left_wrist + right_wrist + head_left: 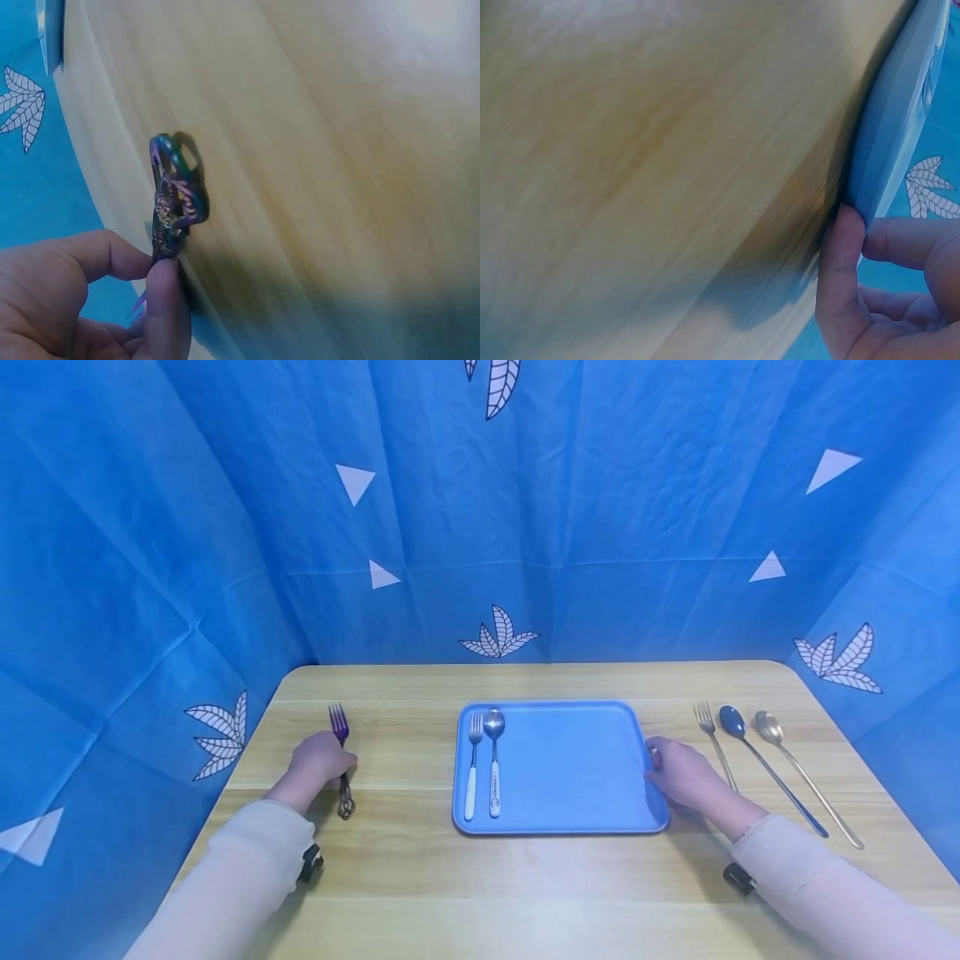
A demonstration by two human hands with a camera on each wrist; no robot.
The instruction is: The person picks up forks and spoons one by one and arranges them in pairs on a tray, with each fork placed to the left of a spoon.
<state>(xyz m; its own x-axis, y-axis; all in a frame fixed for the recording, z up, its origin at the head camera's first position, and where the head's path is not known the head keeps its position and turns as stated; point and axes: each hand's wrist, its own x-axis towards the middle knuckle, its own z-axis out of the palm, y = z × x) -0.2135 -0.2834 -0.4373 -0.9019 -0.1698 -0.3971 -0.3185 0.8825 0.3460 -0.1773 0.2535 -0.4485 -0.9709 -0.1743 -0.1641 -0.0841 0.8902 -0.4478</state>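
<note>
On the left of the table my left hand (322, 758) pinches a purple fork (339, 724) between thumb and fingers. The fork's ornate openwork handle (172, 187) points toward me, its tines away. At the table's middle lies a blue tray (570, 768). My right hand (686, 772) grips its right edge, thumb and a finger pinching the rim (889, 135). Inside the tray, on its left side, a white-handled fork (472, 785) and a white-handled spoon (495, 777) lie side by side.
Right of the tray lie a gold fork (705, 718), a dark blue spoon (732, 722) and a gold spoon (768, 727), the fork partly behind my right hand. A blue patterned curtain (465, 510) surrounds the wooden table (480, 893) at the back and sides.
</note>
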